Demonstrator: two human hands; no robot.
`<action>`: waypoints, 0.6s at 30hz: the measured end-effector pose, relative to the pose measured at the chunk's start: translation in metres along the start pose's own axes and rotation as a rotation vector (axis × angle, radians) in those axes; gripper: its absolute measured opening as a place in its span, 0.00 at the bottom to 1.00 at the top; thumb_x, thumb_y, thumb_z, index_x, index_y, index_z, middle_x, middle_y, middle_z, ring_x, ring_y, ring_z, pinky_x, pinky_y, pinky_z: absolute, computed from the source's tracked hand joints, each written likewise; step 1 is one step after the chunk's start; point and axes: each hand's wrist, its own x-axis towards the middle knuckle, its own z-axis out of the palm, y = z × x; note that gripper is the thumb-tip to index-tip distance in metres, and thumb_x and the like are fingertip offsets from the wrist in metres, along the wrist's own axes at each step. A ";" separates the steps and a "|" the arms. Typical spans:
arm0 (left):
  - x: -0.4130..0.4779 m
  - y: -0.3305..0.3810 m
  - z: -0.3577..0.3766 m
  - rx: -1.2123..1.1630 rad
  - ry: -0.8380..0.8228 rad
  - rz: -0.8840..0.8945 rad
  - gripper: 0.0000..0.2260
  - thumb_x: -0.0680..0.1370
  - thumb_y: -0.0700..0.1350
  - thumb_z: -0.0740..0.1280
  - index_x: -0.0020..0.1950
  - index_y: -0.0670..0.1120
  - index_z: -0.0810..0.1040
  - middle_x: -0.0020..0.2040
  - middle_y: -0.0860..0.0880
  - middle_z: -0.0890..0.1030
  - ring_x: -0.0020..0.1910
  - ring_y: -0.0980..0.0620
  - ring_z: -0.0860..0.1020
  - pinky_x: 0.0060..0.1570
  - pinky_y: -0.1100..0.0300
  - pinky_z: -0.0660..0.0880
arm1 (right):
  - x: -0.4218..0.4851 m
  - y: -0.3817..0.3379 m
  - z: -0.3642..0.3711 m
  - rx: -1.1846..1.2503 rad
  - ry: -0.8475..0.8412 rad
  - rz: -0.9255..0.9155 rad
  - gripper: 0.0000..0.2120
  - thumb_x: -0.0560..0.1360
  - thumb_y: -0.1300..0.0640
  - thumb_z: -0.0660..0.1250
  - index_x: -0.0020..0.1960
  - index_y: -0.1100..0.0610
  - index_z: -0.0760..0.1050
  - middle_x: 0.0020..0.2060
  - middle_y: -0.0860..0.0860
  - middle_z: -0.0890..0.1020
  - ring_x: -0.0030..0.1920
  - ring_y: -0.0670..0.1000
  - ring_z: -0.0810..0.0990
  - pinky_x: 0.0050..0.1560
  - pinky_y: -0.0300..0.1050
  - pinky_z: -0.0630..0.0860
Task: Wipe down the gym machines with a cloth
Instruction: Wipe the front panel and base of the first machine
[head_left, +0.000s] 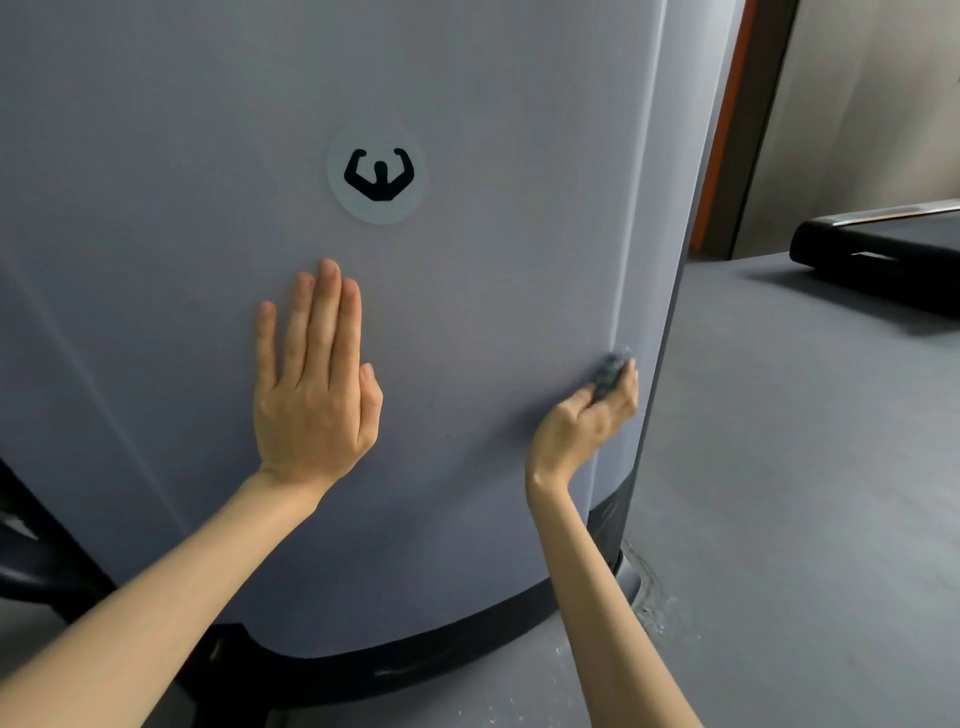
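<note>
Head view showed the left hand (317, 379) spread flat, fingers straight, pressed against the grey machine panel (467, 291) at about seven o'clock from the round logo sticker (377, 172). The right hand (582, 421) pinched a small bunched dark cloth (613, 370) against the panel's vertical seam, at four o'clock from the sticker. No wet streaks or dust lines showed, so the wiped share could not be told; the black base trim (415, 660) at six o'clock probably remained.

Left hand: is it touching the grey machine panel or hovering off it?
Touching. Head view: the left hand lies flat, fingers straight, on the grey panel below the round logo sticker, no gap visible.
</note>
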 end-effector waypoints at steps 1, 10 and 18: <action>0.000 0.000 0.000 0.002 0.004 0.002 0.26 0.81 0.43 0.53 0.78 0.36 0.55 0.79 0.45 0.51 0.80 0.46 0.48 0.77 0.44 0.49 | -0.005 -0.008 0.004 -0.006 -0.030 -0.092 0.24 0.80 0.65 0.53 0.75 0.59 0.62 0.74 0.53 0.64 0.75 0.49 0.61 0.75 0.45 0.58; 0.001 0.001 -0.001 -0.001 -0.002 -0.008 0.26 0.82 0.43 0.52 0.79 0.37 0.54 0.77 0.38 0.58 0.80 0.47 0.47 0.77 0.43 0.49 | -0.046 0.053 -0.036 -0.008 -0.012 0.099 0.24 0.82 0.68 0.53 0.77 0.61 0.56 0.74 0.55 0.62 0.74 0.49 0.62 0.75 0.44 0.60; 0.000 0.001 0.000 0.019 0.005 0.002 0.25 0.82 0.43 0.51 0.78 0.36 0.55 0.77 0.38 0.60 0.79 0.44 0.50 0.77 0.45 0.48 | -0.033 -0.007 0.004 0.019 0.089 0.276 0.27 0.80 0.65 0.55 0.78 0.59 0.56 0.76 0.56 0.59 0.76 0.53 0.57 0.77 0.49 0.50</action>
